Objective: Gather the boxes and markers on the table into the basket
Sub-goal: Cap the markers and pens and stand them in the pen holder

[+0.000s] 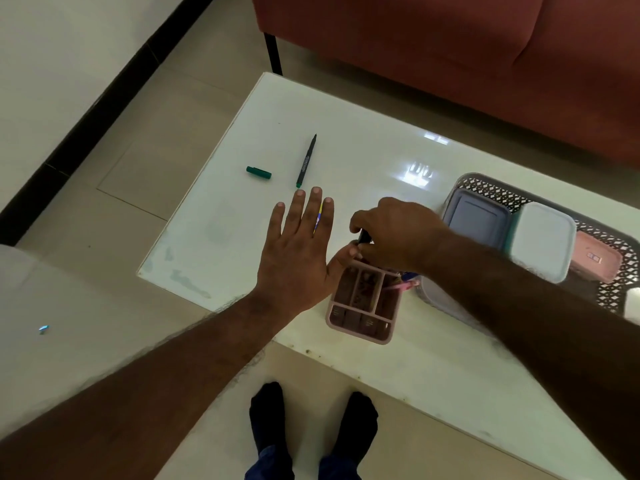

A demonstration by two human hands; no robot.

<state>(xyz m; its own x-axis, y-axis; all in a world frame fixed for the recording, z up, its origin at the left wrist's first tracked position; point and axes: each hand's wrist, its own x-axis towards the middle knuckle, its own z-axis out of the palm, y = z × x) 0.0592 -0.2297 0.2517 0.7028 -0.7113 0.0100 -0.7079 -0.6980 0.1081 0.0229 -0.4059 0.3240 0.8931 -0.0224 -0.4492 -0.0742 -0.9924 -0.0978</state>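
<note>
My right hand [391, 233] is closed on a dark marker [364, 236] just above a pink divided organiser [362, 303] that stands on the white table [363, 150]. My left hand [298, 244] lies flat with spread fingers left of the organiser, over a yellow-and-blue pen [318, 220] that shows between two fingers. Farther out lie an uncapped green marker [306, 161] and its green cap [258, 172]. A white lattice basket [498, 190] at the right holds a grey box [476, 221], a white box [542, 242] and a pink box [597, 258].
A red-brown sofa [450, 46] stands behind the table, with its black leg [273, 53] near the table's far corner. My feet in dark socks [311, 420] stand on the tiled floor at the table's near edge. A few pens poke out of the organiser's right side.
</note>
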